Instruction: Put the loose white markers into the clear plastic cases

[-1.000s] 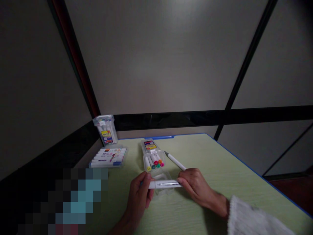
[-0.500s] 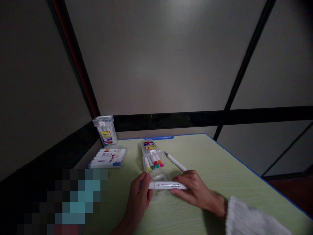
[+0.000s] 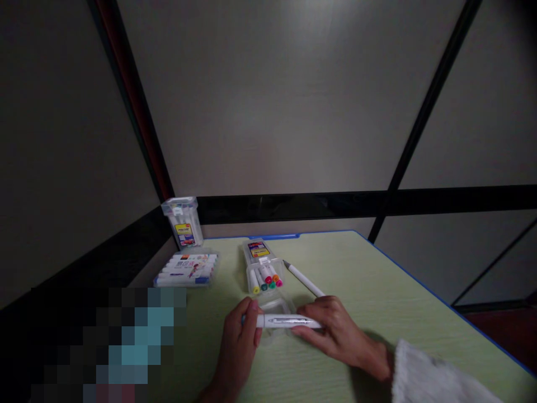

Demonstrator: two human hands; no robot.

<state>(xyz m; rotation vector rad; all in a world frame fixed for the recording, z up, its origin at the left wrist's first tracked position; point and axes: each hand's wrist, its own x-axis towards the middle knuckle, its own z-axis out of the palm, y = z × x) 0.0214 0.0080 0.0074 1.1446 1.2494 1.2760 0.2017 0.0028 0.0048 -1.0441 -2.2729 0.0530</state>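
Note:
A white marker (image 3: 287,321) lies level between my two hands, above the table. My left hand (image 3: 240,338) pinches its left end, where a bit of blue shows by the fingers. My right hand (image 3: 333,330) is closed round its right end. Just behind the marker is the open clear lid (image 3: 277,305) of a plastic marker case (image 3: 258,254), partly hidden by my hands. Several markers with yellow, red, orange, pink and green ends stick out of that case. A second white marker (image 3: 304,279) with a grey tip lies to the case's right, its near end reaching my right hand.
At the back left stands another clear marker case (image 3: 184,226), upright and shut. In front of it lies a flat pack of markers (image 3: 188,270). The pale green table (image 3: 390,296) has a blue edge, with wall panels (image 3: 268,112) behind it. A pixelated patch covers the lower left.
The marker has turned slightly in my fingers, so its printed side looks different. Both hands keep their grip, and the view has shifted a little.

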